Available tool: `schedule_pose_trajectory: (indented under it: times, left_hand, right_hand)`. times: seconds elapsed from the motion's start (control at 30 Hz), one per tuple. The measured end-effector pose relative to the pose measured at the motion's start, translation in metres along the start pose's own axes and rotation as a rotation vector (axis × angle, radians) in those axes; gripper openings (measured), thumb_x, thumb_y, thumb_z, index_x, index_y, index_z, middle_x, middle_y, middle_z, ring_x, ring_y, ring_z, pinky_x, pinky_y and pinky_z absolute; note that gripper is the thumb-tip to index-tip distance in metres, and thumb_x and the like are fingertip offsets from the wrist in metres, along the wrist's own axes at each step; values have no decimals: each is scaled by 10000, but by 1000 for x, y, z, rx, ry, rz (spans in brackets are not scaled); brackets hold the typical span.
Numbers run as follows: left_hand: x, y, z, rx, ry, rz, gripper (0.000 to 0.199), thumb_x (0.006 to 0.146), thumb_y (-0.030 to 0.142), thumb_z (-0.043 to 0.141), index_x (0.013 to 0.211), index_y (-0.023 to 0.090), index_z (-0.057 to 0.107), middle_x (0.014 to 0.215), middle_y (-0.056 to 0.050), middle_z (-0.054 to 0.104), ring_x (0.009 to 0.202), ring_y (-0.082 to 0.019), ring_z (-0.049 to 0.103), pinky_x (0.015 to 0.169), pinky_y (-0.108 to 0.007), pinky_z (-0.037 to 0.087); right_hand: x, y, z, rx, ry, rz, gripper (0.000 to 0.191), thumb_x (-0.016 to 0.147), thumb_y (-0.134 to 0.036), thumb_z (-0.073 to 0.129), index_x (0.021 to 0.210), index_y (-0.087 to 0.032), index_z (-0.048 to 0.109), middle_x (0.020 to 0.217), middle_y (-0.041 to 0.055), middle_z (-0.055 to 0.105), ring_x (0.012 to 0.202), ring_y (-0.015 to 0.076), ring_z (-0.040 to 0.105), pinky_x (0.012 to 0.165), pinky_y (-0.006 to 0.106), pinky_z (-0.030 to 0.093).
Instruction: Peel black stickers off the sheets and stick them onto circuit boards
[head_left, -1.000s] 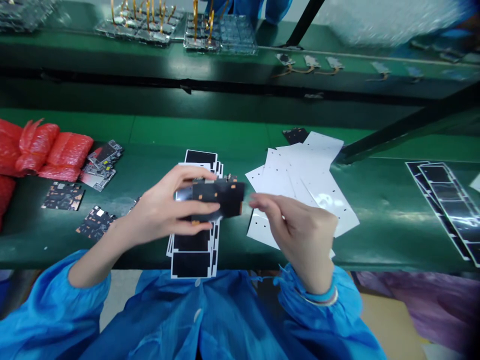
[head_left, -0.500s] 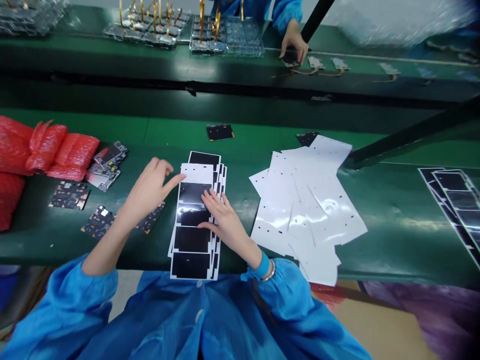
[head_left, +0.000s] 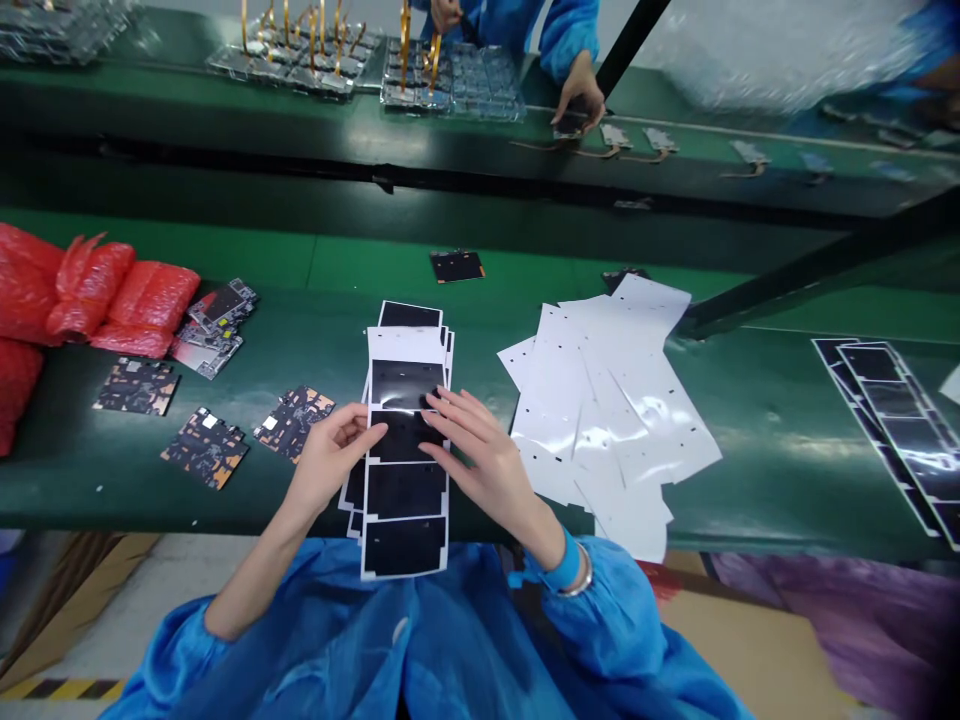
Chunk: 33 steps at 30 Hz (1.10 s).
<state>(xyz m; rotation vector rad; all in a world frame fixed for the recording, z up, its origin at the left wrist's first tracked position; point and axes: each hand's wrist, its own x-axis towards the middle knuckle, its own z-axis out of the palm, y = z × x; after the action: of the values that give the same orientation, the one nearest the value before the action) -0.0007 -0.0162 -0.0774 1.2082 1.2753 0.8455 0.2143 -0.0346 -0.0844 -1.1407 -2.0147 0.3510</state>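
A white-edged sheet of black stickers [head_left: 405,490] lies on top of a stack of similar sheets [head_left: 409,314], its lower end jutting past the table's front edge. My left hand [head_left: 334,455] pinches this top sheet by its left edge, thumb on the upper face. At the right edge my right hand [head_left: 484,450] has its fingers stretched out, their tips touching the black panels. Left of the stack are three circuit boards, the nearest board [head_left: 292,422] beside my left hand.
White backing sheets [head_left: 600,400] lie piled to the right, more black sticker sheets [head_left: 892,400] beyond them. Red wrapped bundles [head_left: 142,305] sit at far left. One dark board [head_left: 457,265] lies behind the stack. Across the bench, a co-worker's hand [head_left: 581,95] holds a dark part.
My left hand has come down from the sheet's top to its left edge and closed on it. The top sheet has shifted right and toward me; my right hand moved right with it.
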Motion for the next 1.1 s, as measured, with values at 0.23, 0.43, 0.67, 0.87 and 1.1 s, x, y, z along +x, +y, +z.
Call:
schedule_pose_trajectory:
  times: [0.23, 0.43, 0.67, 0.87, 1.1]
  left_hand:
    - [-12, 17, 17, 222, 59, 362, 165, 941, 327, 624, 838, 200, 652, 724, 20, 511, 647, -113, 503, 596, -234, 421]
    - [-12, 25, 22, 393, 97, 590, 105, 972, 219, 576, 884, 201, 631, 725, 16, 518, 643, -117, 502, 603, -240, 434]
    - [-11, 25, 22, 421, 39, 657, 62, 975, 186, 557, 984, 216, 610, 734, 27, 519, 633, -109, 515, 586, -233, 418]
    - [6, -21, 7, 584, 319, 379, 229, 956, 312, 574, 1150, 198, 530, 847, -22, 547, 788, -190, 572, 802, -360, 488]
    - [-7, -13, 18, 620, 153, 441, 295, 973, 359, 571, 1237, 260, 656, 1337, -125, 482, 1252, -295, 501, 1092, -508, 439]
  right_hand:
    - [44, -10, -20, -94, 9, -238, 161, 997, -217, 589, 1033, -211, 746, 1052, 60, 814, 1036, 211, 752, 1052, 505, 535]
    - [53, -11, -38, -183, -98, -354, 185, 989, -168, 562, 937, -232, 727, 948, 38, 810, 906, 178, 757, 982, 458, 569]
    - [53, -12, -36, -111, 4, -284, 181, 902, -82, 565, 833, -233, 637, 800, 18, 758, 792, 174, 718, 846, 384, 598]
    - [50, 2, -56, 221, 329, 236, 111, 877, -140, 640, 822, -232, 664, 820, -1, 746, 744, 147, 710, 670, 285, 580]
    - [37, -15, -19, 448, 23, 137, 102, 954, -247, 635, 973, -235, 735, 1031, 59, 791, 1013, 205, 747, 926, 396, 617]
